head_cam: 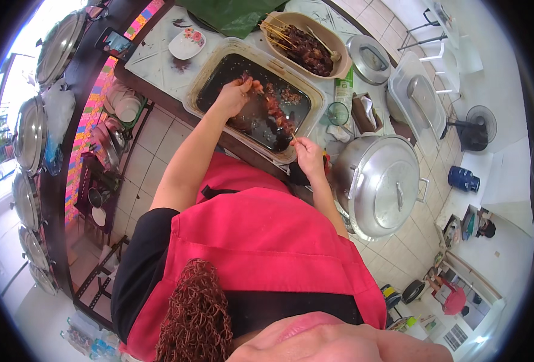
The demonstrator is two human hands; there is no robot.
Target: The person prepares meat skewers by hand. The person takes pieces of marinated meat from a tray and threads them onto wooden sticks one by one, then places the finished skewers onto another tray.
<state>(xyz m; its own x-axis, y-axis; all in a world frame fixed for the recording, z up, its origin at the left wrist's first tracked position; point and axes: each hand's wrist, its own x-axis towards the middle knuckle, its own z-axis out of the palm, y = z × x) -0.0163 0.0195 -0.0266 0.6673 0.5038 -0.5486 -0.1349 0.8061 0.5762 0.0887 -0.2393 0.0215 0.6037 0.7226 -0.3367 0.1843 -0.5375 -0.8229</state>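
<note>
Above a rectangular plastic tub (189, 100) of dark liquid, my right hand (309, 154) grips the lower end of a wooden skewer threaded with dark red meat pieces (279, 112). My left hand (237, 96) is at the skewer's upper end, its fingers pinching a piece of meat. More meat bits lie in the liquid. Behind the tub, an oval beige dish (342, 45) holds a pile of meat skewers (305, 50) and a metal spoon (334, 54). A green leaf (235, 13) lies at the table's back edge.
A large lidded aluminium pot (380, 185) stands to the right. Near the tub are a drinking glass (337, 113), a pot lid (369, 59), a clear plastic lid (423, 97) and a floral saucer (187, 44). A phone (114, 44) stands at the left, near lidded metal food warmers (61, 47).
</note>
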